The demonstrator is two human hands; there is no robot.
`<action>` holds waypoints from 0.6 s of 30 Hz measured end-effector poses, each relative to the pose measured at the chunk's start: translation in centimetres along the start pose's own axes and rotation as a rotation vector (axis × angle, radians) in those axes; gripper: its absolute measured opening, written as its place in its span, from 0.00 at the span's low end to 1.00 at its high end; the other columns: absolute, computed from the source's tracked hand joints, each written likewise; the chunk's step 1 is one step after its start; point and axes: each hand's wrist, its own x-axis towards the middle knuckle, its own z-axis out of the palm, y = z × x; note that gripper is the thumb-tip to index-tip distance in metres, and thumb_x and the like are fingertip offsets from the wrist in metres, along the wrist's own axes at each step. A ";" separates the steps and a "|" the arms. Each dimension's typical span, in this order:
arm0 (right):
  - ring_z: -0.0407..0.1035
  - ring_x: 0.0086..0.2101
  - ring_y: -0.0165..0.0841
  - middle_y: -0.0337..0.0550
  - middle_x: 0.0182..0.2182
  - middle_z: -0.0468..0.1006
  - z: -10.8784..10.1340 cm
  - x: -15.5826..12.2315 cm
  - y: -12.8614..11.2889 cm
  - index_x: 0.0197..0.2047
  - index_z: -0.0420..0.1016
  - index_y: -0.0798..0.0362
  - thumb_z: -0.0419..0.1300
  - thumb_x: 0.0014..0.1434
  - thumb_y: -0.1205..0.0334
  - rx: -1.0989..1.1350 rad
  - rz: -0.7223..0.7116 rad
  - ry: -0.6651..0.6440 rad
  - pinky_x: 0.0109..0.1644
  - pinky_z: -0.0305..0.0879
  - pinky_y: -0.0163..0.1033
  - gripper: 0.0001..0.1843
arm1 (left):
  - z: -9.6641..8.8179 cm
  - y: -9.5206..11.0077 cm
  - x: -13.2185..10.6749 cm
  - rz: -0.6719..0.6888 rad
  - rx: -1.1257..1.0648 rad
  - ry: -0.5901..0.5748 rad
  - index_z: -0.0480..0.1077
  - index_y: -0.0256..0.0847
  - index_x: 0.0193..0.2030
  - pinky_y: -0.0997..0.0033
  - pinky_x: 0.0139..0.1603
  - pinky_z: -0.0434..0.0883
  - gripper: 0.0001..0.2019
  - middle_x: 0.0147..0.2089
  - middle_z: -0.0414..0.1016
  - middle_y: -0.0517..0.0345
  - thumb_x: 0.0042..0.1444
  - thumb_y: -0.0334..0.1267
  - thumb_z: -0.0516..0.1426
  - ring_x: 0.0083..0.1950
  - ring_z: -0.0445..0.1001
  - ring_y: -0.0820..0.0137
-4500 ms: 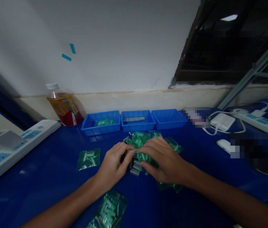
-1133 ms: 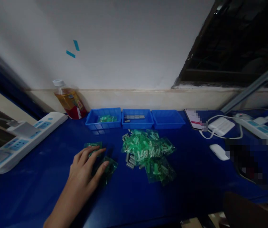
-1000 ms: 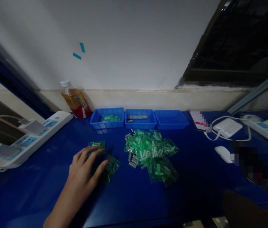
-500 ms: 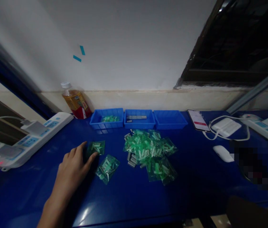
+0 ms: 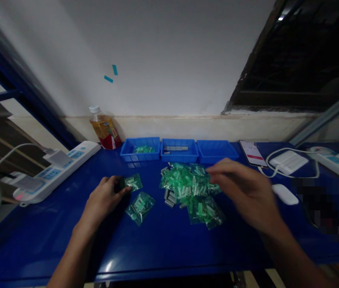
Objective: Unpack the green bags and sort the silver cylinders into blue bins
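My left hand (image 5: 103,198) rests on the blue table (image 5: 169,244), its curled fingers touching a small green packet (image 5: 131,182). A second green packet (image 5: 141,206) lies just to its right. My right hand (image 5: 244,192) hovers, blurred by motion, above the right edge of a pile of green packets (image 5: 191,190) with small grey metal pieces (image 5: 171,199) at its left side. Whether the right hand's fingers hold anything is lost in the blur.
Three blue trays (image 5: 179,149) line the back by the wall; the left has green packets, the middle grey pieces. A drink bottle (image 5: 103,128) stands back left. A white power strip (image 5: 57,170) lies left. A phone (image 5: 251,152), charger (image 5: 287,162) and white mouse (image 5: 285,195) sit right.
My right hand has come into view from the lower right and moved over the pile. My left hand has curled its fingers onto the single green packet. The view shifted slightly.
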 end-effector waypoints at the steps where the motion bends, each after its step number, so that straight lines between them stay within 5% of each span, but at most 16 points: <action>1: 0.68 0.31 0.29 0.39 0.31 0.76 0.9 0.3 0.8 0.38 0.75 0.51 0.55 0.61 0.61 0.010 0.039 -0.018 0.35 0.64 0.36 0.08 | -0.2 0.1 0.4 0.023 -0.004 -0.010 0.67 0.38 0.47 0.66 0.38 0.68 0.25 0.43 0.72 0.47 0.49 0.56 0.54 0.42 0.73 0.56; 4: 0.67 0.29 0.29 0.38 0.26 0.74 4.1 0.7 3.3 0.34 0.75 0.52 0.55 0.60 0.60 0.066 0.193 -0.080 0.33 0.60 0.36 0.09 | -1.7 1.4 1.4 0.149 -0.114 -0.009 0.64 0.40 0.39 0.69 0.34 0.67 0.15 0.34 0.71 0.56 0.50 0.48 0.55 0.35 0.72 0.63; 10: 0.67 0.25 0.30 0.40 0.23 0.72 7.8 1.2 4.6 0.38 0.73 0.55 0.53 0.58 0.48 0.500 0.495 -0.158 0.27 0.58 0.35 0.18 | -3.7 8.3 0.6 0.739 -0.293 0.210 0.62 0.40 0.36 0.70 0.39 0.67 0.01 0.36 0.67 0.57 0.56 0.32 0.52 0.37 0.68 0.69; 14: 0.66 0.24 0.28 0.36 0.23 0.71 8.5 1.5 4.6 0.42 0.70 0.53 0.63 0.50 0.50 0.747 0.638 0.012 0.27 0.57 0.34 0.20 | -2.2 11.4 -0.1 1.017 -0.325 0.219 0.64 0.39 0.40 0.66 0.47 0.67 0.08 0.44 0.66 0.52 0.58 0.25 0.48 0.47 0.66 0.67; 18: 0.64 0.25 0.27 0.31 0.22 0.68 8.4 0.8 5.0 0.47 0.66 0.51 0.67 0.44 0.58 0.726 0.594 0.245 0.30 0.59 0.34 0.26 | -0.4 11.7 0.0 1.033 -0.489 0.099 0.65 0.41 0.45 0.62 0.52 0.66 0.09 0.49 0.66 0.51 0.59 0.28 0.51 0.52 0.66 0.66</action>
